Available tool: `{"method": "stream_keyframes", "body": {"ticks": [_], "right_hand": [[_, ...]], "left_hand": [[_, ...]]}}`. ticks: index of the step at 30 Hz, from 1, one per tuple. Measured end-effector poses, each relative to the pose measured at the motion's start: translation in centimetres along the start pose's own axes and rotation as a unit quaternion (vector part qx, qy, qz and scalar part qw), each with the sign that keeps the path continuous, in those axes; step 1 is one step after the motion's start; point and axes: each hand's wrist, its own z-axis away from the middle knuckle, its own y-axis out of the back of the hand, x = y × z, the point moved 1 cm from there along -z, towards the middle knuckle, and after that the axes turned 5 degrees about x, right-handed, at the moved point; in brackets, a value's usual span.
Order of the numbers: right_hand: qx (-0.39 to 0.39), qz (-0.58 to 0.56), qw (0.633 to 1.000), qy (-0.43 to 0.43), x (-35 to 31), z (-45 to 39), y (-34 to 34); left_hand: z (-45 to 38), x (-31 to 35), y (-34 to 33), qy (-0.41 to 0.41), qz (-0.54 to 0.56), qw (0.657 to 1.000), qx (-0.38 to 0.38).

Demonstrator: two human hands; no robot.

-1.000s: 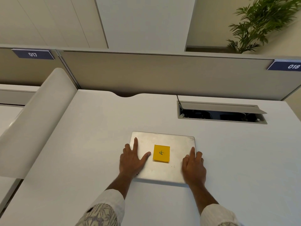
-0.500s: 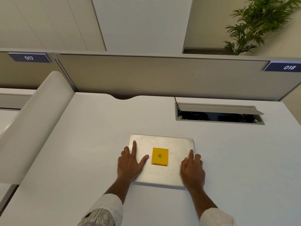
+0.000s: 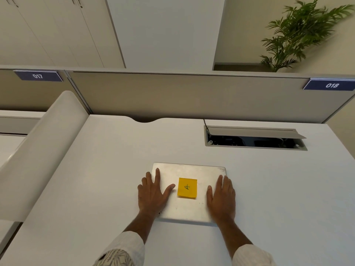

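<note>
Now the left hand (image 3: 151, 194) and right hand (image 3: 221, 196) lie flat, fingers straight, on the closed laptop (image 3: 189, 170). Press evenly, I'd say, sparing the sticky note (image 3: 187, 188).

Bare desk (image 3: 96, 179) surrounds laptop (image 3: 189, 169); cable hatch (image 3: 253, 138) beyond.

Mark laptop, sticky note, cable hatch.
laptop (image 3: 189, 209), head view, bare lid below the note.
sticky note (image 3: 187, 188), head view, middle of yellow paper.
cable hatch (image 3: 253, 132), head view, raised grey flap.

A flat silver-grey metal laptop (image 3: 189, 189) bears a square orange-yellow sticky note (image 3: 187, 187) with a dark handwritten mark, perhaps green.
</note>
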Motion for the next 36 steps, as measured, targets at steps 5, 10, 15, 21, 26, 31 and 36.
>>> {"method": "stream_keyframes", "body": {"ticks": [5,10,15,21,26,31,36], "right_hand": [[-0.030,-0.013,0.993,0.113,-2.5,-0.3,0.4],[-0.039,-0.032,0.984,0.171,-4.3,0.0,0.9],[-0.050,-0.061,0.981,0.176,-5.0,0.5,0.9],[-0.066,-0.051,0.982,0.172,-4.9,0.8,1.2],[-0.061,-0.051,0.983,0.164,-5.0,0.9,1.1],[-0.069,-0.053,0.984,0.158,-5.1,1.1,1.4],[-0.074,-0.058,0.983,0.156,-5.2,1.0,1.7]], "left_hand": [[0.6,2.5,0.6,-0.103,0.059,0.992,0.035],[1.0,4.8,0.5,-0.220,0.069,0.973,0.017],[1.3,5.6,0.3,-0.221,0.084,0.972,0.009],[1.3,5.6,0.4,-0.207,0.069,0.976,-0.005],[1.5,5.5,0.2,-0.203,0.071,0.977,-0.009],[1.7,5.7,0.4,-0.196,0.069,0.978,-0.019],[1.6,5.8,0.2,-0.195,0.062,0.979,-0.021]]}}
